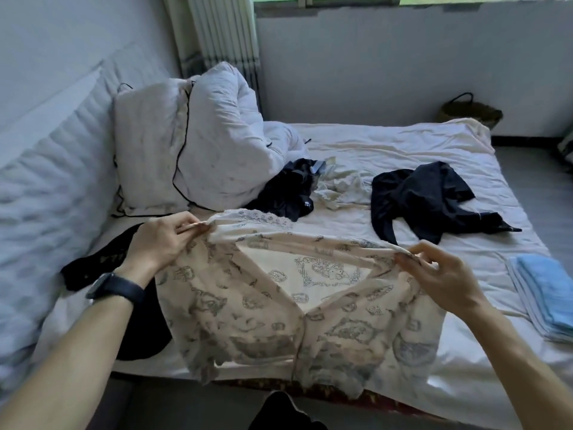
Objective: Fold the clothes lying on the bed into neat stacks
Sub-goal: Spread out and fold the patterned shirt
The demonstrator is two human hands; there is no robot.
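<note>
A cream printed top (279,305) was held by its shoulders over the near part of the bed (403,144), one shoulder pinched by the left hand (161,240) and the other by the right hand (440,274), with the hem reaching the mattress edge. A crooked fold or a slide off that edge was judged possible, since the hem was bunched and a black garment (93,268) lay partly beneath the left side. Behind were seen a pillow (186,150), a dark heap (285,190), a pale crumpled piece (341,184) and a dark shirt (428,200), all unfolded, while a folded blue stack (542,290) lay well apart at the right.
</note>
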